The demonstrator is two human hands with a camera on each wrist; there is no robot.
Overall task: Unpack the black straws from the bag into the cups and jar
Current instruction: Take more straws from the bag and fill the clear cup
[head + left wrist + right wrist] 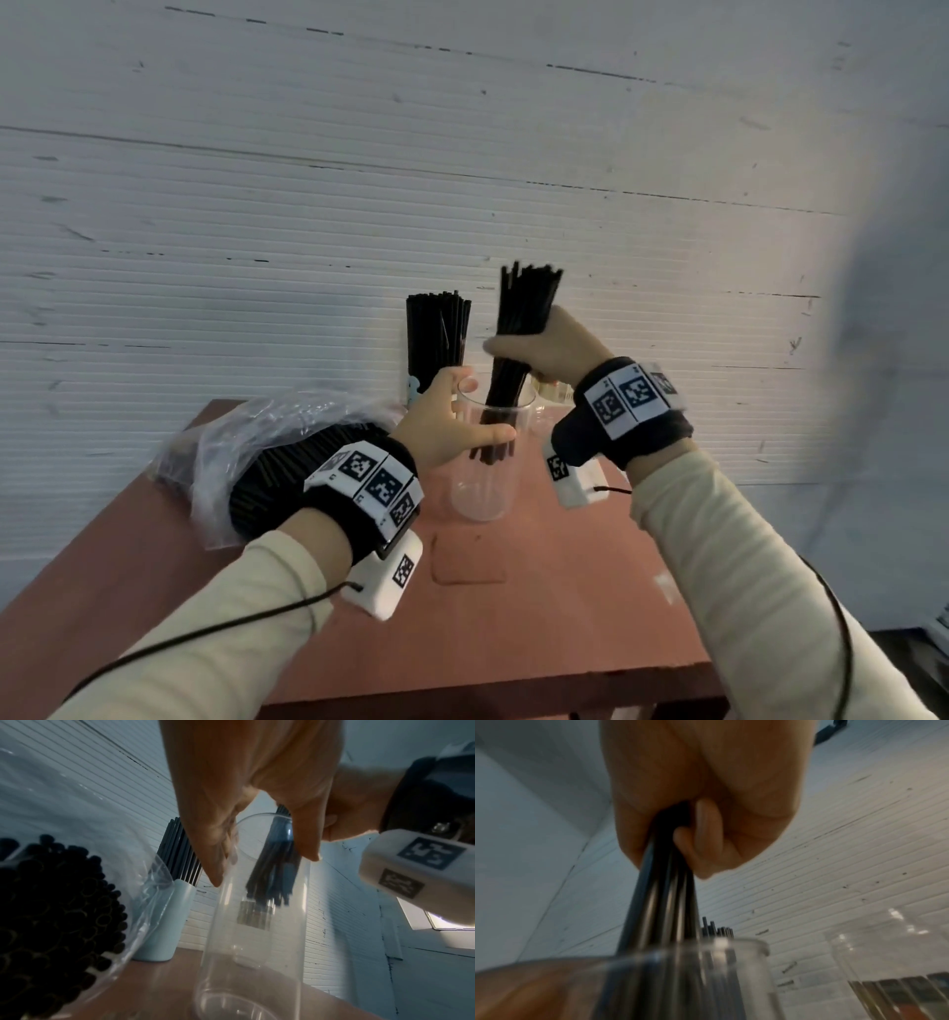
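My right hand (534,349) grips a bundle of black straws (518,313) upright, their lower ends inside a tall clear cup (488,488) and hanging above its bottom. My left hand (452,416) holds that clear cup near its rim, thumb on the near side and fingers on the far side. In the left wrist view the straws' ends (270,882) hang partway down inside the clear cup (257,953). In the right wrist view my fist (700,821) grips the straws (659,912). A clear plastic bag (246,452) full of black straws lies at the left.
A pale blue cup (167,923) packed with black straws (436,334) stands against the white slatted wall. A clear jar (898,963) sits behind my right hand. All stands on a reddish-brown table (513,616), whose near edge lies close to my forearms.
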